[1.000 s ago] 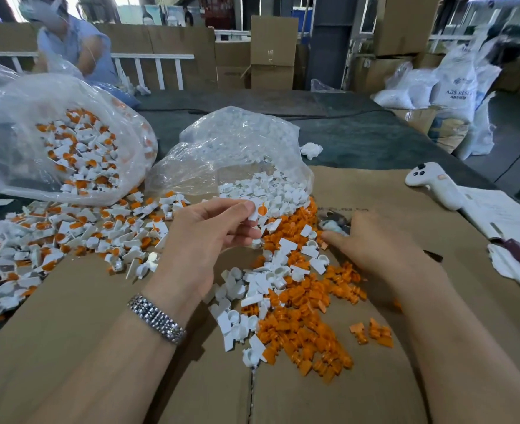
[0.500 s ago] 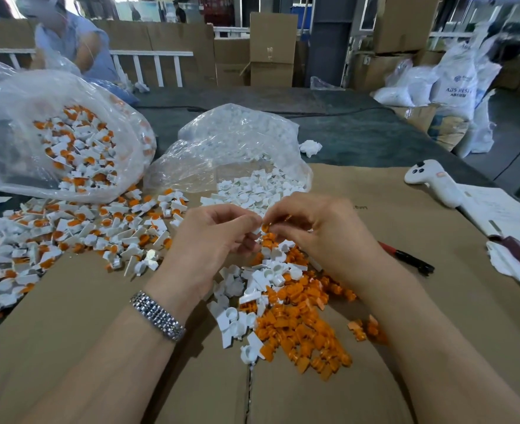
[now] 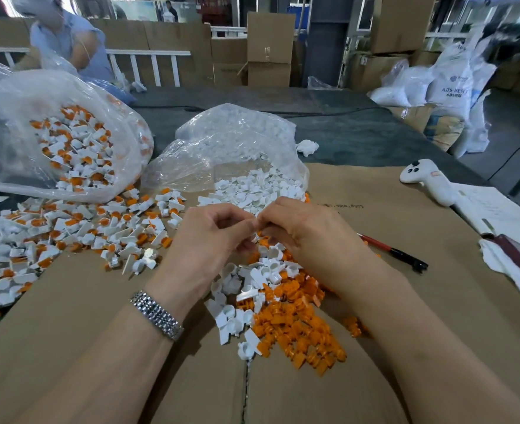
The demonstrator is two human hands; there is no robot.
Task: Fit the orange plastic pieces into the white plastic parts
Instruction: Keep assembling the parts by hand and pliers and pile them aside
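At frame centre, the left hand (image 3: 209, 237) and right hand (image 3: 307, 231) meet, fingertips pinched together on a small white part (image 3: 255, 238). Loose orange pieces (image 3: 298, 328) lie heaped below on the cardboard-covered bench (image 3: 390, 228).

One view only: a wide-angle head-mounted camera looks forward and down along both forearms. The hands (image 3: 252, 237) sit near centre frame, close to the lens. The worktop (image 3: 405, 209) fills the lower frame; stacked cartons (image 3: 269, 47) appear far behind.
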